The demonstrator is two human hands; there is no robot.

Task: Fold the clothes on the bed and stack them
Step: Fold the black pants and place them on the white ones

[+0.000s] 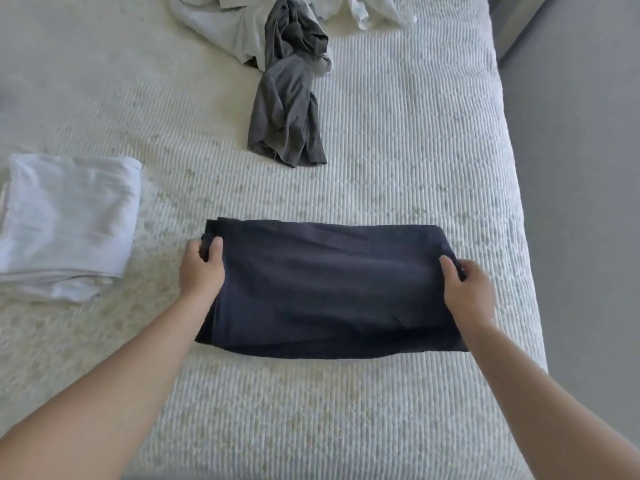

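Observation:
A dark navy garment (329, 289) lies folded into a wide rectangle on the white ribbed bedspread (398, 150), in the middle of the view. My left hand (202, 268) pinches its left edge near the far corner. My right hand (467, 289) grips its right edge. A folded white garment (69, 220) rests flat at the left. Farther back a crumpled grey garment (287, 102) lies unfolded, with rumpled white clothes (221, 22) behind it at the top edge.
The bed's right edge (519, 202) runs down the right side, with grey floor (588, 168) beyond it. Open bedspread lies in front of the navy garment and between it and the grey one.

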